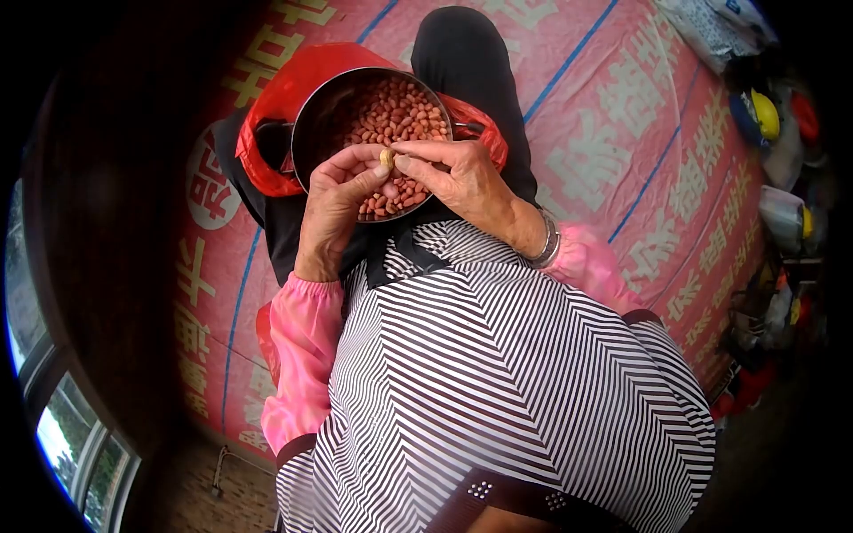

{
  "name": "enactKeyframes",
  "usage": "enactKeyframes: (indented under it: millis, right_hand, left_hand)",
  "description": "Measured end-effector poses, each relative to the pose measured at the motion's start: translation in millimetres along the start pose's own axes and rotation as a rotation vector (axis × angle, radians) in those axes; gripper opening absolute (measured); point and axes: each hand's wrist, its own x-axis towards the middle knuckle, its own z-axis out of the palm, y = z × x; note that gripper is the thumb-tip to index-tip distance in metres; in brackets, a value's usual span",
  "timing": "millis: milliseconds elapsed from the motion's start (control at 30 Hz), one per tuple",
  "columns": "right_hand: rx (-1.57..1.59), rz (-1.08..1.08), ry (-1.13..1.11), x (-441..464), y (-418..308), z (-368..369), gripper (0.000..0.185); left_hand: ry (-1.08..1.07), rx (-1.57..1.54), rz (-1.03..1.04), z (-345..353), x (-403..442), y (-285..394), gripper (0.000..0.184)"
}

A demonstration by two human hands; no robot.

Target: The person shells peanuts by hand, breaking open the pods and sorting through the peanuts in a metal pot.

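Observation:
Between my fingertips is a pale peanut shell (386, 158), pinched from both sides. My left hand (336, 191) is closed on its left side with thumb and forefinger, while my right hand (471, 182) grips it from the right. Both hands are over the near part of a dark metal pot (306, 147) resting on my lap. Many reddish-brown shelled peanuts (400, 111) lie inside the pot, and my fingers hide some of them. A red plastic bag (293, 75) spreads out around and under the pot.
Below me is a pink-red printed sheet (595, 115) with blue lines and large characters. Along the right edge sit a blue and yellow item (760, 117), plastic bags (720, 31) and other clutter. A window (75, 435) shows at the lower left.

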Motion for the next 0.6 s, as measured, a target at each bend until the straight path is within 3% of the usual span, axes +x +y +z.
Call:
enactKeyframes:
  millis: [267,600]
  right_hand:
    - [0.028,-0.029,0.003,1,-4,6,0.013]
    - [-0.046,-0.195,0.016,7,2,5,0.012]
  left_hand:
    - [0.071,0.197,0.176,23,-4,1,0.011]
    - [0.007,0.036,0.041,17,-4,2,0.012]
